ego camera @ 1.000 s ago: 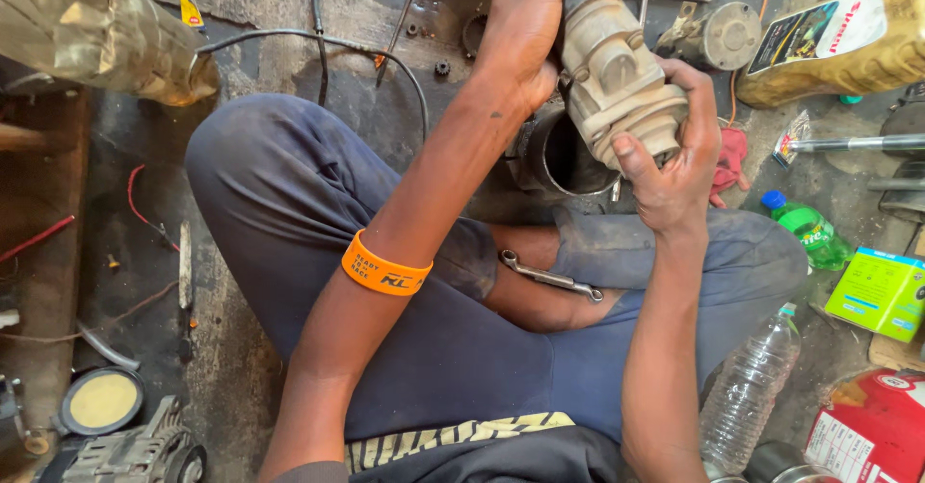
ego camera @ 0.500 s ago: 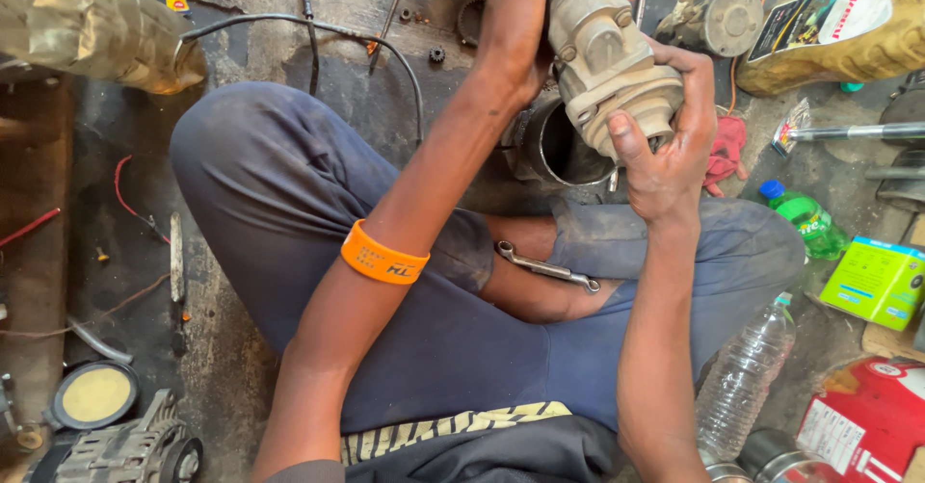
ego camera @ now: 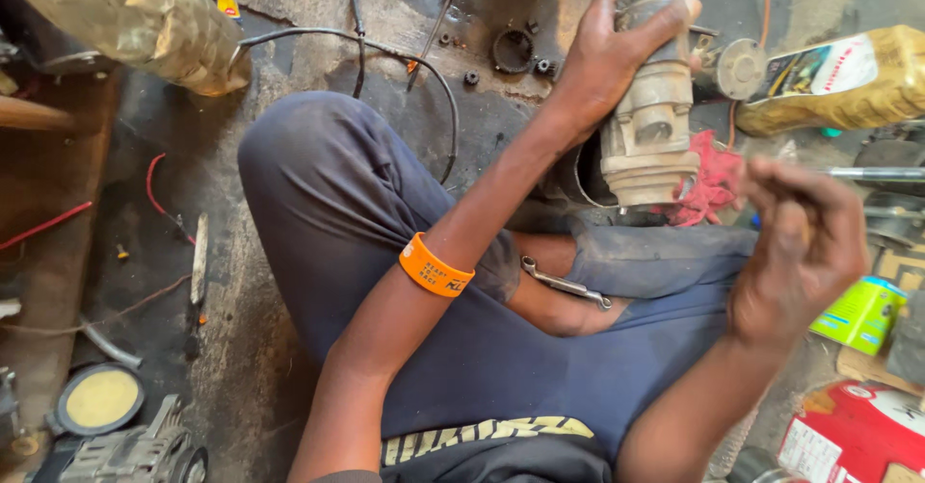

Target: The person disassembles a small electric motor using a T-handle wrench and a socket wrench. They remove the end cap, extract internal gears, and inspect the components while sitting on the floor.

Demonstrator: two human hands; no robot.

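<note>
Fingers of the left hand are wrapped tight round the top of a grey starter motor, holding it upright at the far side of the scene, beyond the folded legs. Its long axis runs near to far, the wider flanged end toward the person, over a dark round housing on the floor. The right hand hangs free to the right and nearer, blurred, its fingers curled loosely together; whether they pinch something small I cannot tell. So the motor lies to the left of and beyond that hand, well apart from it, and only the left hand is on it.

The motor is cast metal, grimy and dull, with a stepped body and a square window in its side. A red rag lies just beside it on the right. A yellow oil bottle lies farther right. A spanner rests on the lap, and an orange wristband circles the left forearm.
</note>
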